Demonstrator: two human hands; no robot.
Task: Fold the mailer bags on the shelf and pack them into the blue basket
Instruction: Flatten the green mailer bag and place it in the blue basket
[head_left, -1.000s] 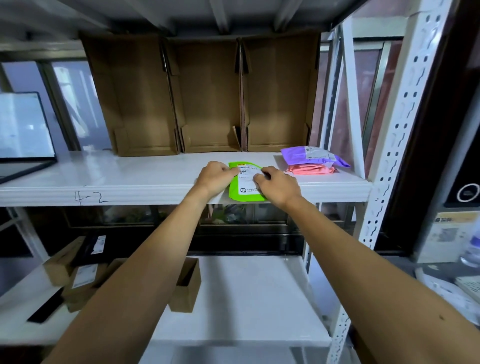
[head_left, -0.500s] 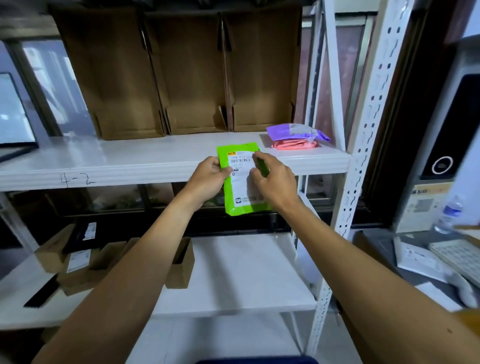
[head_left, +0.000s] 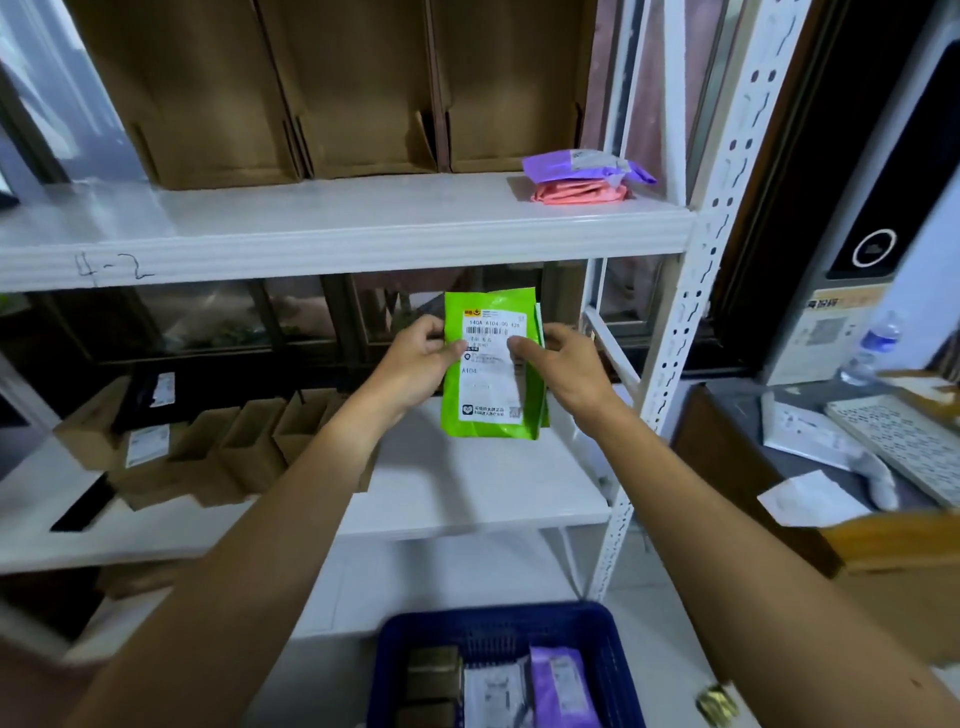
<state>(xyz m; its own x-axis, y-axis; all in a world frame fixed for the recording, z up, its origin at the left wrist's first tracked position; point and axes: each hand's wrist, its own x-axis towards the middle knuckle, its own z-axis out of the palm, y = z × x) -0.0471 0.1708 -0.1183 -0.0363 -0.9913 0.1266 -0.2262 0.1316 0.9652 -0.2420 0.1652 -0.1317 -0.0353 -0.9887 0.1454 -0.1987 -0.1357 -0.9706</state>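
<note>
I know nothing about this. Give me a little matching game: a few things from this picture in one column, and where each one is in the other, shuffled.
Things
1. green mailer bag
2. pink mailer bag
3. blue basket

Places
A. at the bottom of the view, below both arms
B. under a purple mailer bag on the upper shelf
C. pinched between the left hand and right hand

Pairs: 1-C, 2-B, 3-A

Both hands (head_left: 415, 358) (head_left: 563, 366) forward, pinch grips
</note>
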